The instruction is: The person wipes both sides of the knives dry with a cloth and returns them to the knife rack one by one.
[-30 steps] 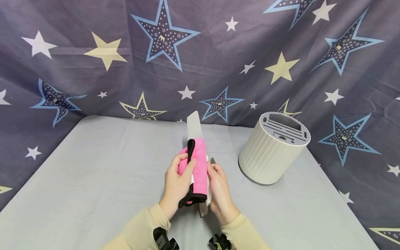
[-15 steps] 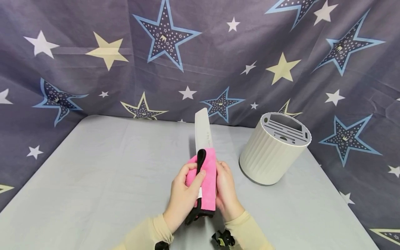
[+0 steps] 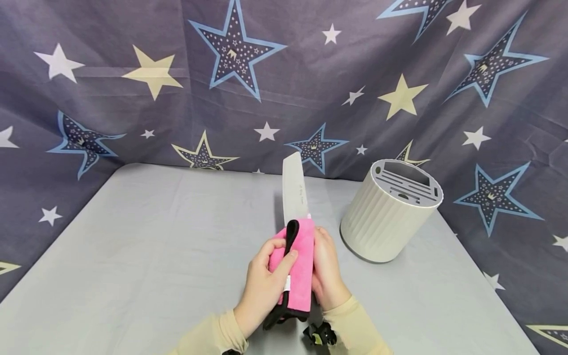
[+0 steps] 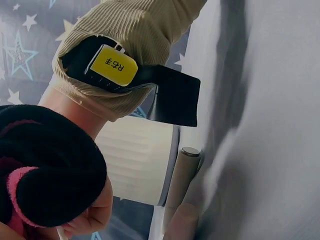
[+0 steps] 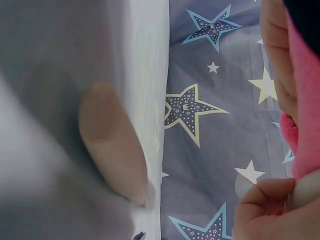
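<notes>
My left hand point(image 3: 262, 281) grips a folded pink cloth point(image 3: 302, 268) with black trim, thumb pressed on its front. From behind the cloth's top edge rises the pale blade of a broad kitchen knife point(image 3: 294, 190), tilted upward. A beige handle with a metal end cap point(image 4: 182, 172) shows low in the left wrist view. My right hand point(image 3: 326, 266) is at the cloth's right side, mostly hidden in the head view. Its curled fingers point(image 5: 272, 192) pinch a whitish, rounded handle-like piece point(image 5: 306, 191) in the right wrist view; I cannot tell what that belongs to.
A ribbed cream knife block point(image 3: 383, 222) with a slotted grey top stands right of my hands. The grey-covered table point(image 3: 146, 256) meets a star-patterned curtain point(image 3: 248, 118) at the back and sides. Black wrist cameras point(image 3: 320, 334) sit on both sleeves.
Both hands, the cloth and the knife have shifted right. The cloth has moved nearer to me, showing more of the blade, and the right hand's fingers are now more hidden behind it.
</notes>
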The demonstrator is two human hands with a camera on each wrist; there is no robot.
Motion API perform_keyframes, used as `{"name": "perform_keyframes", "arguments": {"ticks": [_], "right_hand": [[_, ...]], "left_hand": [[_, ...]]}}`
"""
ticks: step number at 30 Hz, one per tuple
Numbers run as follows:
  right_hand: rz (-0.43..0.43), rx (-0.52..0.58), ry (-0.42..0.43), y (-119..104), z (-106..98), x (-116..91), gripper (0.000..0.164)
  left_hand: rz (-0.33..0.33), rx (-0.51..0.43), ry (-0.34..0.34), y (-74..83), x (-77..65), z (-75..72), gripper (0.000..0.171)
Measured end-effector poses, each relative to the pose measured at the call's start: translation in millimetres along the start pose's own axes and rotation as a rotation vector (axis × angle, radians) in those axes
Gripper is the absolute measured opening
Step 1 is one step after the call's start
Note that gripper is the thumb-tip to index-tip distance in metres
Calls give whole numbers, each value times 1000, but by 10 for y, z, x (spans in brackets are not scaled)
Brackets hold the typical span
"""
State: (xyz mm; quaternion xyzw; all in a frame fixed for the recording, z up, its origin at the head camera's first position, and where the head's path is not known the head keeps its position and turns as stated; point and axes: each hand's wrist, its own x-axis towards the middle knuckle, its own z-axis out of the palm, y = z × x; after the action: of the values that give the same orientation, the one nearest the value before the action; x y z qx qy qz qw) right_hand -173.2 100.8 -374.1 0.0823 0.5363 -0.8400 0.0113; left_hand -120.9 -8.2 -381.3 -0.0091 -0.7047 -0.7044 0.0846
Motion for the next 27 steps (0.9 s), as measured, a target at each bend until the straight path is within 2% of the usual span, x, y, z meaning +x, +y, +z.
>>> {"name": "perform_keyframes", "arguments": {"ticks": [3, 9, 12, 19, 27], "right_hand": [[1, 11, 3, 0, -13, 23, 17], [5, 37, -3, 13, -49, 66, 21], [-1, 18, 9, 10, -71, 88, 23], [-34, -110, 59, 12, -109, 148, 24], [-98, -295, 69, 24, -153, 171, 13]], "left_hand": [[-7, -8, -11, -21, 3, 2, 20], [-65, -39, -49, -57, 21, -20, 17], [-82, -58, -65, -69, 22, -43, 18], [-100, -109, -81, -71, 7, -82, 20], [-89, -200, -27, 4, 58, -126, 21]]}}
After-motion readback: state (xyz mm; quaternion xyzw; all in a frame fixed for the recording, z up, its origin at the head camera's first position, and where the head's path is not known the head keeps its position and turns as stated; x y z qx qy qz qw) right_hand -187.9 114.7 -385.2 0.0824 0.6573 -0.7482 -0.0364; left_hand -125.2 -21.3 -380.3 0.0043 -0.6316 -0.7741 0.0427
